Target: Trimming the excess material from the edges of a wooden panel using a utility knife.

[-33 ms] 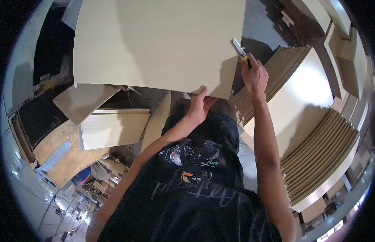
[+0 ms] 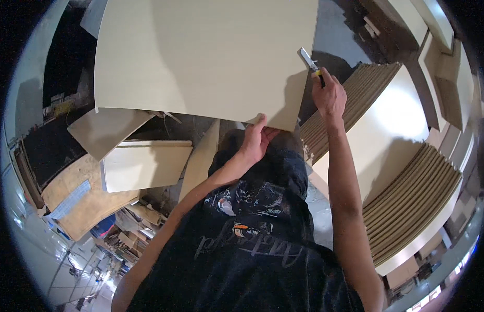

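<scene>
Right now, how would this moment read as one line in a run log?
left hand: grips near edge of cream panel | right hand: holds utility knife at panel's right edge

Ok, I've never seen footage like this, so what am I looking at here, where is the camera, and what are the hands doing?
There is no machine here: a person works with two bare hands, and the camera sits on that person's head, looking down. Its wide fisheye lens bends straight edges near the rim. The dark shirt and both forearms come in from the bottom.

The left hand grips the near edge of a large pale board and steadies it. The right hand holds a utility knife with a yellow handle, its blade against the board's right edge.

To the right stand stacks of similar boards, seen edge-on. To the left, smaller pale offcuts lie on a cluttered floor, with a brown sheet beyond them.
</scene>
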Tool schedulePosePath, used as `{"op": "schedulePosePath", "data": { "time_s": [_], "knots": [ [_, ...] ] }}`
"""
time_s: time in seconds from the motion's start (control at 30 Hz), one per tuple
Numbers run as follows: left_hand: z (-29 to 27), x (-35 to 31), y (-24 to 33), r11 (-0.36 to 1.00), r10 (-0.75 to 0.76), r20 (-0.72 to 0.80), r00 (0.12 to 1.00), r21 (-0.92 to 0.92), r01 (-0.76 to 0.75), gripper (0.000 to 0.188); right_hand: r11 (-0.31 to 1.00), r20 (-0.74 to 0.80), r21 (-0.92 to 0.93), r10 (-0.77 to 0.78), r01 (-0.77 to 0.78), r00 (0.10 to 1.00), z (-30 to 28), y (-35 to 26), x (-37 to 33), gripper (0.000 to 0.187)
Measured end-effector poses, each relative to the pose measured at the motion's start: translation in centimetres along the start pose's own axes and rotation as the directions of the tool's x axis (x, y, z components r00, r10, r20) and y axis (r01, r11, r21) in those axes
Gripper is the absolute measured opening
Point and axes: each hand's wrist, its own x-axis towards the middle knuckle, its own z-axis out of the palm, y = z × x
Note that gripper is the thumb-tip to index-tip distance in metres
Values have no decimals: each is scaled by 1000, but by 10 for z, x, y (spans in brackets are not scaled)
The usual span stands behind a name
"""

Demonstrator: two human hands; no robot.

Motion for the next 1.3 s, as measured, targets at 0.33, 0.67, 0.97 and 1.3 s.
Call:
{"op": "schedulePosePath", "data": {
  "time_s": [0.33, 0.67, 0.97, 1.3],
  "knots": [
    [-23, -23, 9, 997, 45, -4, 999, -70, -45, 42, 995, 25, -49, -80, 82, 996, -11, -21, 122, 32],
    [-22, -31, -2, 997, 56, -183, 982, -39, -65, 48, 965, 17, -108, -239, 239, 971, -11, 10, 250, 36],
    [-15, -44, 15, 998, 59, -282, 957, 11, -59, 36, 872, 38, -182, -457, 455, 889, -14, 36, 327, 38],
    [-24, -43, -1, 998, 37, -395, 918, 65, -12, 34, 824, 12, 525, -258, 213, 966, -17, 63, 273, 55]
  ]
}}
